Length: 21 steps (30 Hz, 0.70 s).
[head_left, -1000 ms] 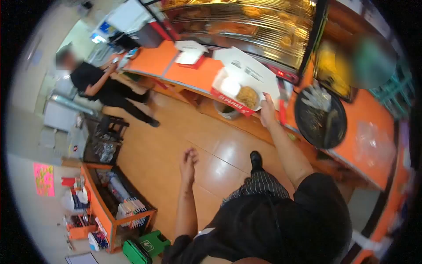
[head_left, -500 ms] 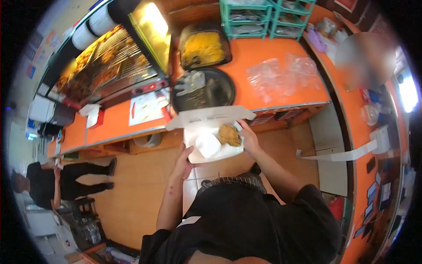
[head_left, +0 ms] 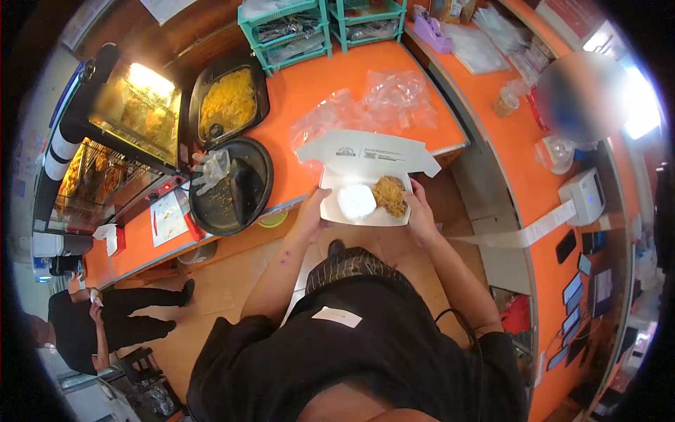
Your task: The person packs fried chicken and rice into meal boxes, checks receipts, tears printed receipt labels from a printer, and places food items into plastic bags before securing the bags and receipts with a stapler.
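Note:
Between my two hands is a white cardboard food box (head_left: pixel 373 166) with its lid folded up and printing on the lid. In its left half sits a white wrapped lump (head_left: pixel 356 202), perhaps rice; I cannot make out the contents. A piece of fried chicken (head_left: pixel 389 195) lies in the right half. My left hand (head_left: pixel 311 211) is closed on the box's left side, thumb at the rim. My right hand (head_left: pixel 420 211) grips the right side the same way. Both hands hold the box level, in front of the counter's edge.
A round black tray (head_left: pixel 246 158) with a plastic glove (head_left: pixel 213 172) stands on the orange counter, beside a pan of yellow food (head_left: pixel 228 105). Clear plastic bags (head_left: pixel 397 98) lie behind the box. A heated display case (head_left: pixel 137 116) is at left, a receipt printer (head_left: pixel 582 197) at right. Another person (head_left: pixel 84 316) stands at lower left.
My view has swung to the right, so the counter things appear further left. The box, still in both hands, is now in front of the plastic bags rather than the black tray.

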Motion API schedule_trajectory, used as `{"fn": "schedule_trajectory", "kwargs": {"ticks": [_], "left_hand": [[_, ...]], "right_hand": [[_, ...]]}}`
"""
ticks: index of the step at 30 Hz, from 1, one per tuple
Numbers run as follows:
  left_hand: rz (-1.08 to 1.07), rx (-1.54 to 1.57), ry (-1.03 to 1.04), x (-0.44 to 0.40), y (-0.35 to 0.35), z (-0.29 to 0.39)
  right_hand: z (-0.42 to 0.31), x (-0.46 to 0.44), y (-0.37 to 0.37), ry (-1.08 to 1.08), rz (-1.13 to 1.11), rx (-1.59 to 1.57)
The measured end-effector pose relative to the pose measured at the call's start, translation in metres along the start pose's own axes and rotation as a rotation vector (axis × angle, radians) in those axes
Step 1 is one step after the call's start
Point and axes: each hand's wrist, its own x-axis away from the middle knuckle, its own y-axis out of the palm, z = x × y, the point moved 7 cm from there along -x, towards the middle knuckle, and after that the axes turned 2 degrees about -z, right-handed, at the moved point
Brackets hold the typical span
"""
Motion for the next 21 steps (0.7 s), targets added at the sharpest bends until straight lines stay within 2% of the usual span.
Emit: {"fn": "schedule_trajectory", "kwargs": {"ticks": [2, 5, 8, 10, 12, 15, 16, 19, 20, 21], "left_hand": [[0.003, 0.026, 0.043, -0.024, 0.010, 0.034], [0.163, -0.020, 0.189, -0.061, 0.019, 0.101], [0.388, -0.227, 0.497, -0.133, -0.021, 0.156], [0.371, -0.299, 0.561, -0.174, -0.039, 0.187], [0.362, -0.397, 0.586, -0.229, -0.063, 0.211], [0.443, -0.363, 0.609, -0.303, -0.094, 0.219], [0.545, -0.437, 0.635, -0.318, -0.103, 0.221], [0.652, -0.588, 0.733, -0.386, -0.137, 0.203], [0.588, -0.479, 0.571, -0.377, -0.116, 0.213], [0.752, -0.715, 0.589, -0.366, -0.103, 0.219]], "right_hand": [[-0.025, -0.033, 0.001, -0.044, 0.029, 0.113], [-0.073, -0.106, 0.024, -0.148, -0.030, 0.155], [-0.117, -0.188, 0.059, -0.157, -0.074, 0.172], [-0.131, -0.254, 0.076, -0.164, -0.099, 0.220], [-0.125, -0.334, 0.089, -0.166, -0.115, 0.285], [-0.099, -0.440, 0.100, -0.156, -0.074, 0.520], [-0.091, -0.464, 0.105, -0.175, -0.057, 0.628], [-0.068, -0.525, 0.114, -0.198, -0.039, 0.893], [-0.053, -0.544, 0.111, -0.181, -0.057, 0.950], [-0.041, -0.556, 0.110, -0.160, -0.074, 1.005]]}}
